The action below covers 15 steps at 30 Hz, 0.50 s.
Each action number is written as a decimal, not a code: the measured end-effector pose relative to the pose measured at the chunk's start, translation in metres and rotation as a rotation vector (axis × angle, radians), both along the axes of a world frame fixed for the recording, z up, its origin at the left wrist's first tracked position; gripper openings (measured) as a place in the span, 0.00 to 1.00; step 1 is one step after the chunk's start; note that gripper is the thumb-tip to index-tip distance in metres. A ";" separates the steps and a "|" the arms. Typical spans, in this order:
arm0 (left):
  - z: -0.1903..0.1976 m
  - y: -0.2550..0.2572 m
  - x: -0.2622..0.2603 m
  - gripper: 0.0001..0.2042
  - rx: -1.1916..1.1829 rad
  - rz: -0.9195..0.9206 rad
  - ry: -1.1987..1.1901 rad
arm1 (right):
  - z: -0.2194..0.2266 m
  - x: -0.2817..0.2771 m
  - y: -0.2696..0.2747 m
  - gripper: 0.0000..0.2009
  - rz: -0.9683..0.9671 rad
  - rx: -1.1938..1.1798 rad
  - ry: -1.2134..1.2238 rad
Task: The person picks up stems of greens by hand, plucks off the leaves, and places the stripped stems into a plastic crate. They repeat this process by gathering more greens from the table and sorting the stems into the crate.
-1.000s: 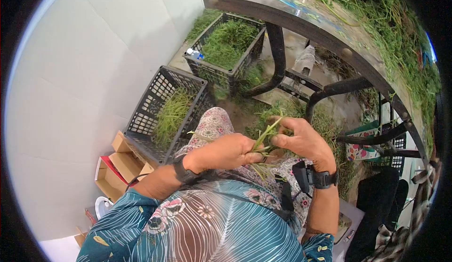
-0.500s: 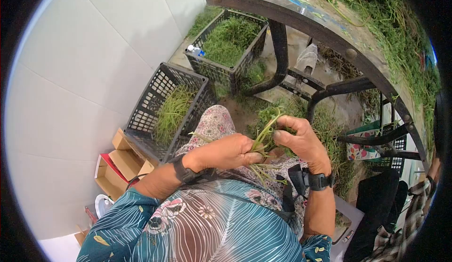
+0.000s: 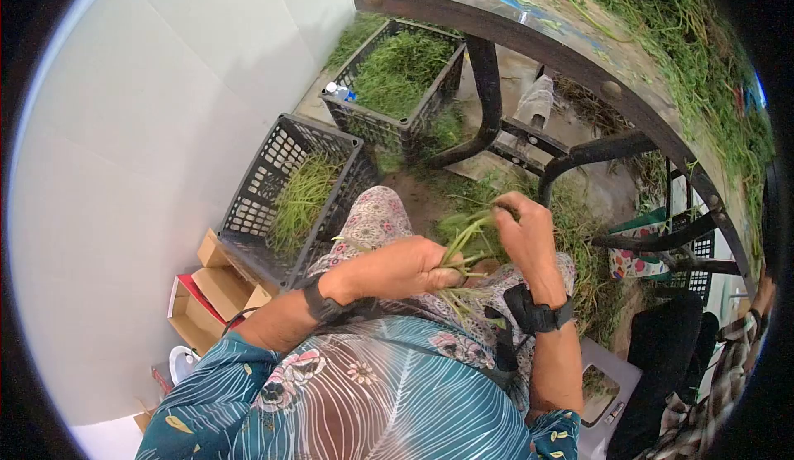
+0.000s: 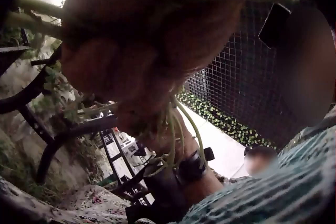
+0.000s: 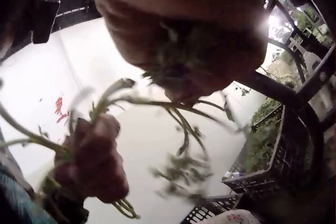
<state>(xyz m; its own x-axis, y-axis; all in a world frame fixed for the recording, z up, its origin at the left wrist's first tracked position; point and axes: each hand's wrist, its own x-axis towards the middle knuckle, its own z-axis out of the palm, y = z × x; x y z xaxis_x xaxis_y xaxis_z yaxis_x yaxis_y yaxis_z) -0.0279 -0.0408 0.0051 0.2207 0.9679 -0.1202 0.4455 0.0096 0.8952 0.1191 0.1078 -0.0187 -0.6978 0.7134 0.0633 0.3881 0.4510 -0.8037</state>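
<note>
My left hand grips a small bunch of green stems over the lap, their cut-looking ends sticking out below the fist. Just right of it, my right hand pinches leafy greens at the upper end of the bunch. From the right wrist, dark leaves show under the curled fingers, and a stem with small leaves stretches between the two hands. The left wrist view has the left fist large and in shadow, with thin stems hanging beneath.
A black crate holding pale stems stands by the left knee. Behind it another crate is heaped with greens and holds a bottle. A table piled with greens curves overhead right; its black legs reach the littered floor.
My right hand has turned and drawn slightly up from the left fist, its fingers now curled in on the leafy part. The left hand keeps its grip in nearly the same place.
</note>
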 end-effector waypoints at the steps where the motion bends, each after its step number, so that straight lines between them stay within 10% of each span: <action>1: 0.000 -0.001 0.000 0.10 0.022 -0.017 0.023 | -0.005 0.001 0.003 0.09 -0.072 0.099 -0.048; 6: 0.001 0.000 -0.004 0.10 -0.073 -0.050 0.053 | 0.025 0.007 0.002 0.13 0.259 -0.508 -0.128; 15: -0.002 0.000 -0.002 0.09 -0.082 -0.051 0.036 | 0.020 0.012 0.001 0.15 0.181 -0.720 0.264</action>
<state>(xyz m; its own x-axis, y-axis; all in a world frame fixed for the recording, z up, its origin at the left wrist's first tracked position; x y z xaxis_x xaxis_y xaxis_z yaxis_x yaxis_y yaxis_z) -0.0300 -0.0411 0.0029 0.2633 0.9421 -0.2076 0.4796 0.0589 0.8755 0.1307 0.1089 0.0014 -0.8332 0.5187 -0.1917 0.1140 -0.1782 -0.9774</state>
